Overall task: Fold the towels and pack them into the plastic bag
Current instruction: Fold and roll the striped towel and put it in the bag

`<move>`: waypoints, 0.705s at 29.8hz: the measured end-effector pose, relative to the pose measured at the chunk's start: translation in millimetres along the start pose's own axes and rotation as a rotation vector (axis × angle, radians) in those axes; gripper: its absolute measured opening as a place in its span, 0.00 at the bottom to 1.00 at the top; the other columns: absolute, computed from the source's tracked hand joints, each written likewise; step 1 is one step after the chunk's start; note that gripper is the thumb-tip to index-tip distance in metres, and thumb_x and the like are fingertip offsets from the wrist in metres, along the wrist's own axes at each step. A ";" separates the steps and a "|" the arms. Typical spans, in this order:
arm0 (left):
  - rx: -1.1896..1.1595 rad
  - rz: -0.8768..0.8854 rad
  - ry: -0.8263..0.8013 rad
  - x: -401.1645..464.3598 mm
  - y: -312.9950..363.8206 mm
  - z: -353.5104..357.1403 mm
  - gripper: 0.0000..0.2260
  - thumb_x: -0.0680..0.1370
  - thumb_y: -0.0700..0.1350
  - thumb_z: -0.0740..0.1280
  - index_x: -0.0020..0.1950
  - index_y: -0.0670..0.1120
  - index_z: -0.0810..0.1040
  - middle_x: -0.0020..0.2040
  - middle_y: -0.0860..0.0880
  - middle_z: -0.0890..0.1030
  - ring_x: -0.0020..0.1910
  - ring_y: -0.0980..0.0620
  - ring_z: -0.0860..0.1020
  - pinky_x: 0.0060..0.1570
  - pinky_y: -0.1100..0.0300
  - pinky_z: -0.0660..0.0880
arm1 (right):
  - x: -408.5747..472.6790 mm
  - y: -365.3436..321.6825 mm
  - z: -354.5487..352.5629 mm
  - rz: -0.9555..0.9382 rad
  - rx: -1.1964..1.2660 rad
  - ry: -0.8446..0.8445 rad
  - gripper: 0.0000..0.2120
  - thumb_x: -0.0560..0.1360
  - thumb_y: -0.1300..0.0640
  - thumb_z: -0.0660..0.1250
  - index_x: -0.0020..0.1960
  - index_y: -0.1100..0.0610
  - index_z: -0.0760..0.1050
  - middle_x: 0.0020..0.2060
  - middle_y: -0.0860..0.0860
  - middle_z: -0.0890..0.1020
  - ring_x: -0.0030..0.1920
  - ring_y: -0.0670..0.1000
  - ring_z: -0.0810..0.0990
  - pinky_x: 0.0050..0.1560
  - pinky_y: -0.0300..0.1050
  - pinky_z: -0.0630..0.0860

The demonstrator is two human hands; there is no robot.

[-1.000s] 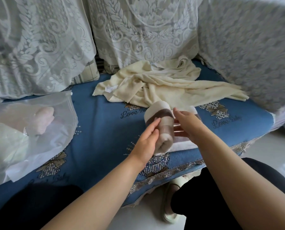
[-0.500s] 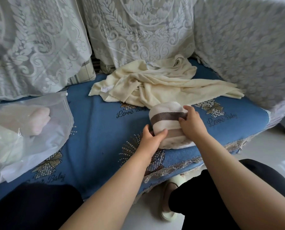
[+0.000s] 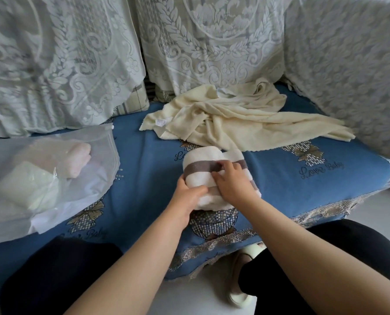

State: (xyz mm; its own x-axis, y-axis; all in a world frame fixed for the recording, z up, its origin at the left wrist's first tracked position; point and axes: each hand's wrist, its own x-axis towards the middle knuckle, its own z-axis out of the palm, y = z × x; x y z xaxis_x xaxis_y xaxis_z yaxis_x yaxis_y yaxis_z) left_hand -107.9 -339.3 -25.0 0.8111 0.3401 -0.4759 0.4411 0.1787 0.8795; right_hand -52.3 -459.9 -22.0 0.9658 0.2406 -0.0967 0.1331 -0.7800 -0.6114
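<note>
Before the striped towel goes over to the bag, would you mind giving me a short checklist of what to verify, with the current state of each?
1. Striped towel folded into a compact bundle: ok, it sits bunched on the blue sofa cover.
2. Both hands on it: ok, left hand grips the near left side, right hand presses on top.
3. Plastic bag within reach: ok, it lies to the left on the sofa.
4. Bag mouth open: cannot tell.
5. Room in the bag: cannot tell; folded towels already show inside.
6. All towels folded: not ok, the cream towel lies crumpled behind.
</note>
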 end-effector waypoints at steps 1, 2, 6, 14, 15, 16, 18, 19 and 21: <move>-0.011 0.001 0.018 -2.4 -2.0 -5.0 0.35 0.67 0.40 0.71 0.72 0.50 0.63 0.57 0.45 0.80 0.53 0.45 0.81 0.55 0.46 0.78 | 1.5 -4.9 1.2 -0.001 -0.019 -0.015 0.22 0.79 0.47 0.57 0.71 0.51 0.62 0.67 0.55 0.68 0.65 0.56 0.70 0.55 0.50 0.68; -0.016 0.012 0.042 -4.5 -1.2 -9.6 0.33 0.68 0.39 0.70 0.72 0.50 0.64 0.56 0.45 0.80 0.53 0.46 0.81 0.56 0.47 0.78 | 3.1 -9.3 0.7 0.000 0.001 -0.030 0.23 0.79 0.47 0.58 0.72 0.50 0.60 0.68 0.56 0.67 0.65 0.56 0.69 0.57 0.51 0.68; -0.018 0.062 0.153 -9.6 15.7 -39.3 0.35 0.68 0.40 0.71 0.72 0.52 0.63 0.59 0.45 0.78 0.53 0.45 0.79 0.55 0.46 0.78 | -6.8 -26.8 6.1 -0.146 0.176 -0.236 0.31 0.78 0.52 0.62 0.76 0.46 0.51 0.70 0.57 0.64 0.56 0.52 0.73 0.58 0.45 0.67; 0.028 -0.049 0.284 -28.5 14.6 -86.9 0.35 0.70 0.46 0.72 0.74 0.54 0.60 0.60 0.45 0.77 0.51 0.45 0.80 0.53 0.48 0.79 | -64.1 -59.5 60.0 -0.562 -0.024 -0.135 0.38 0.76 0.30 0.44 0.77 0.52 0.55 0.77 0.51 0.54 0.77 0.54 0.53 0.74 0.48 0.52; 0.013 -0.075 0.264 -31.1 12.3 -88.7 0.36 0.68 0.48 0.74 0.72 0.54 0.62 0.60 0.45 0.78 0.51 0.45 0.81 0.52 0.47 0.79 | -70.0 -57.4 71.2 -0.599 -0.088 -0.142 0.45 0.72 0.26 0.42 0.77 0.56 0.54 0.76 0.55 0.56 0.77 0.57 0.53 0.75 0.54 0.53; -0.029 -0.093 0.230 -32.6 10.5 -90.4 0.37 0.65 0.51 0.75 0.71 0.53 0.63 0.59 0.44 0.79 0.50 0.44 0.81 0.51 0.47 0.80 | -70.9 -54.1 79.7 -0.619 -0.138 -0.110 0.47 0.71 0.25 0.45 0.76 0.59 0.55 0.75 0.58 0.59 0.76 0.60 0.56 0.74 0.58 0.55; -0.203 -0.104 0.125 -34.0 8.5 -94.5 0.34 0.64 0.54 0.75 0.67 0.47 0.70 0.55 0.43 0.81 0.49 0.44 0.83 0.48 0.48 0.80 | -64.6 -52.5 84.7 -0.580 -0.114 -0.023 0.46 0.71 0.28 0.55 0.74 0.63 0.60 0.72 0.62 0.66 0.73 0.62 0.63 0.72 0.56 0.59; -0.289 -0.094 0.085 -36.7 10.4 -97.2 0.28 0.69 0.54 0.73 0.65 0.44 0.73 0.54 0.42 0.82 0.49 0.44 0.83 0.45 0.51 0.80 | -61.8 -54.6 83.5 -0.541 -0.063 0.013 0.44 0.70 0.31 0.60 0.73 0.63 0.62 0.70 0.61 0.68 0.72 0.61 0.65 0.71 0.52 0.60; -0.341 -0.099 0.037 -40.4 14.1 -103.5 0.20 0.79 0.57 0.62 0.63 0.43 0.76 0.55 0.43 0.82 0.53 0.46 0.81 0.47 0.52 0.77 | -58.3 -60.3 77.9 -0.461 0.030 0.027 0.37 0.71 0.40 0.68 0.72 0.60 0.62 0.69 0.58 0.71 0.70 0.57 0.69 0.69 0.46 0.64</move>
State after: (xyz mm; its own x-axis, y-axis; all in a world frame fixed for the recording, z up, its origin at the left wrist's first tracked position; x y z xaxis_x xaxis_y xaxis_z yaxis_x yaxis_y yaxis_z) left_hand -174.2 -254.9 7.1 0.7536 0.3380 -0.5639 0.3580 0.5084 0.7832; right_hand -134.0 -381.9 -40.6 0.8128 0.5429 0.2112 0.5441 -0.5781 -0.6080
